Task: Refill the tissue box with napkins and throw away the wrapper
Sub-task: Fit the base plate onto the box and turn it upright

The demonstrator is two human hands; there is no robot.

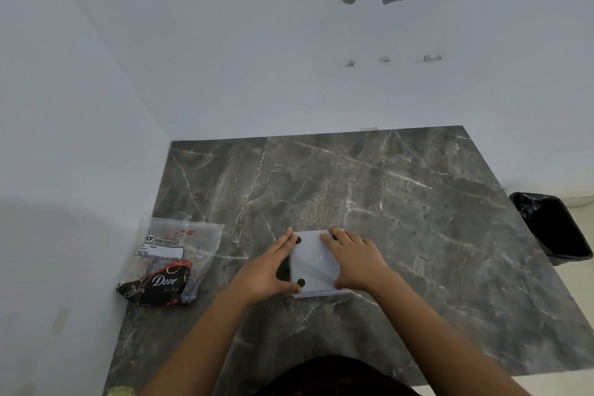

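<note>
While the tissue box (314, 262) is lying bottom-up on the grey marble table (418, 202), showing a white base panel with black round feet, the person is pressing on it from both sides. The left hand (273, 270) is lying flat against the box's left edge, fingers stretched forward and thumb near the lower foot; the right hand (355, 259) is spreading over the right edge, fingertips at the far corner. Neither hand is closing around the box; both are bearing down on or sliding the panel, and whether it is opening or shutting cannot be told.

Judging from this, the refill step is under way, not finished. Nothing of the box's inside is showing, so whether napkins are in it is unclear. The wrapper (168, 262), a clear plastic tissue bag printed "Big Tissues" and "Dove", is sitting well to the left by the wall, crumpled and looking partly collapsed; its contents cannot be made out. It is not yet discarded. The black-lined waste bin (553, 228) is standing on the floor off the table's right edge, appearing dark and empty inside.
</note>
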